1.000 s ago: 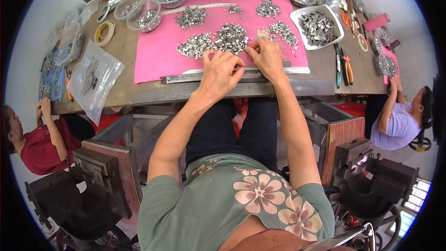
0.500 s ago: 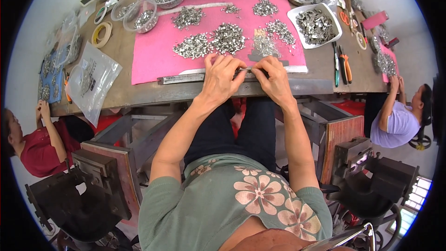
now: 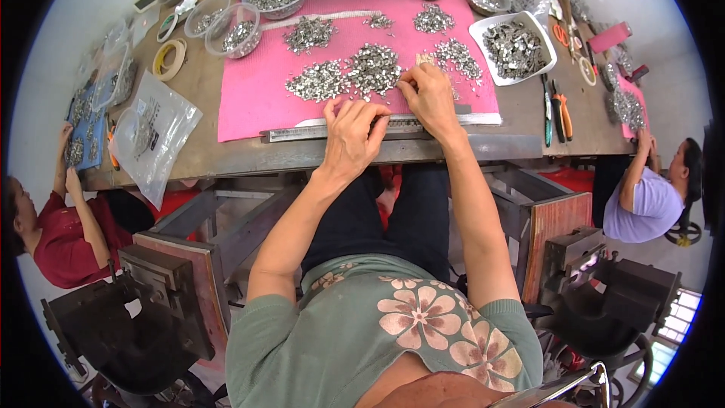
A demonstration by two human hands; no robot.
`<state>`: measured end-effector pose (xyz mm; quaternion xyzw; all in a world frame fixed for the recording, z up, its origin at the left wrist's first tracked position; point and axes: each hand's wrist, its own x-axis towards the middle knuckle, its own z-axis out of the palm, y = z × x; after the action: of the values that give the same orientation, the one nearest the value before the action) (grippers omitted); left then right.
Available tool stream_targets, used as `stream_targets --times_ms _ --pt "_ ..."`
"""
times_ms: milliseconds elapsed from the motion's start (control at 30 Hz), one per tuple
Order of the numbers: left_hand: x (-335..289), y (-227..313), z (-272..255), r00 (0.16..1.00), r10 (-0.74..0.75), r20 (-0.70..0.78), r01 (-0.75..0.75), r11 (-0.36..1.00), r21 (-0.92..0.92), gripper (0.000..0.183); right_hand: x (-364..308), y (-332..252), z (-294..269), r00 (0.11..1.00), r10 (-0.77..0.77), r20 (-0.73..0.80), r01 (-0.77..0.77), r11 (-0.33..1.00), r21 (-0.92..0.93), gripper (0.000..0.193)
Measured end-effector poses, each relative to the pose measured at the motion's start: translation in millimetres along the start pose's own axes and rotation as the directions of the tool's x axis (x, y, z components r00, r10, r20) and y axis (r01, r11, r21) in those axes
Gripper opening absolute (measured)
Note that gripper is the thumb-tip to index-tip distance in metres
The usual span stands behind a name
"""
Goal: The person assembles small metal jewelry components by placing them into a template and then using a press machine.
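My left hand (image 3: 351, 134) rests at the front edge of the pink mat (image 3: 253, 106), its thumb and forefinger pinched together above a long metal strip (image 3: 302, 133). Whatever sits in that pinch is too small to make out. Farther forward, my right hand (image 3: 430, 100) bends down with its fingertips closed at the right edge of a heap of small silvery metal pieces (image 3: 374, 68). Its fingers hide what they touch. Just left of that heap lies a second, brighter heap of metal pieces (image 3: 317, 81); another heap (image 3: 458, 59) spreads beyond my right hand.
A white tray of metal pieces (image 3: 550, 44) stands to the right, near orange-handled pliers (image 3: 565, 115). Clear tubs (image 3: 249, 45) line the back. At left are a tape roll (image 3: 169, 60) and a plastic bag (image 3: 158, 132). One person (image 3: 72, 234) works at left, another (image 3: 649, 189) at right.
My right hand has left the metal strip and moved forward to the heap of metal pieces. My left hand has stayed by the strip, shifted slightly nearer and left.
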<state>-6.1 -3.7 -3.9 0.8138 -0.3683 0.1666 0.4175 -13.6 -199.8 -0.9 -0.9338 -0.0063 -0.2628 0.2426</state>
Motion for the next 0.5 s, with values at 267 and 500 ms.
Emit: stream_targets --times_ms 267,500 --pt "1 4 3 1.000 0.004 0.004 -0.004 1.000 -0.009 0.008 -30 -10 -36 0.987 0.104 0.123 -0.137 0.946 0.294 0.012" --pt "4 10 17 0.999 0.036 0.004 -0.036 0.998 0.058 0.010 -56 -16 -45 0.990 0.090 0.107 -0.123 0.929 0.349 0.031"
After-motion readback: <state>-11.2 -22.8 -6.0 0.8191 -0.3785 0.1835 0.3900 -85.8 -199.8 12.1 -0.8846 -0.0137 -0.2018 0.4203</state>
